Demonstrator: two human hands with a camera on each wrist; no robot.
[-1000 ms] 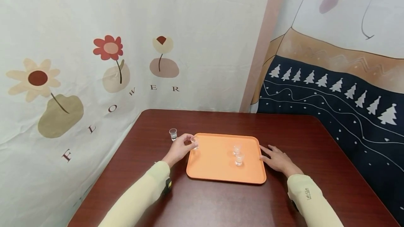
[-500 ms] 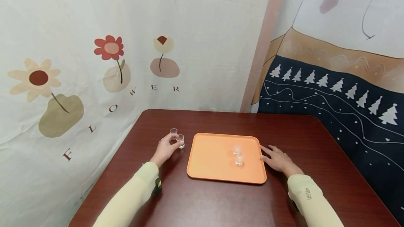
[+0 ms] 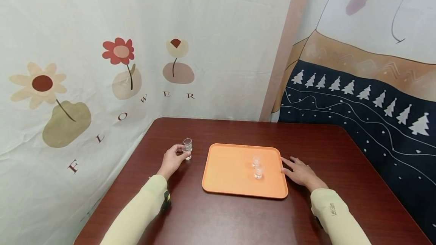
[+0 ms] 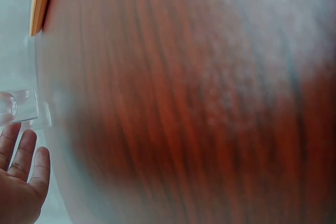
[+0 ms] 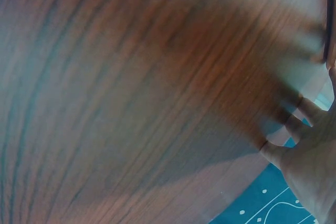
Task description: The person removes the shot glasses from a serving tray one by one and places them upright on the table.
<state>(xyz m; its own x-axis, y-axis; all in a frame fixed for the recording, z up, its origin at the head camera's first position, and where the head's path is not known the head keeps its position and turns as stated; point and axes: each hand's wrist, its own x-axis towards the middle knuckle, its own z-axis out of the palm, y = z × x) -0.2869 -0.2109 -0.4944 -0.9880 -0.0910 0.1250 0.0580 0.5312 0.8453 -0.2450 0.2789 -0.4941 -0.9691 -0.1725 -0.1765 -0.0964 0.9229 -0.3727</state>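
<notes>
Before a white flower-printed cloth (image 3: 221, 29), a glossy red-brown wooden bench (image 3: 238, 218) bears an orange rectangular tray (image 3: 225, 175) and small clear glasses.
At the tray's left, over the bench, the left hand (image 3: 172, 160) pinches one small clear, flared cup (image 3: 187, 155) between thumb and fingers, likely because so slim a thing suits a light side grip; whether its base touches the bench I cannot tell. A second clear, flared cup (image 3: 187, 141) stands just behind it, overlapping in view. The right hand (image 3: 299, 172) holds nothing, its fingers spread by the tray's right edge, perhaps to steady it. Two transparent upright cups, one farther (image 3: 256, 162) and one nearer (image 3: 258, 172), stand close together on the tray's right half, whose raised rim presumably keeps them from sliding off.
</notes>
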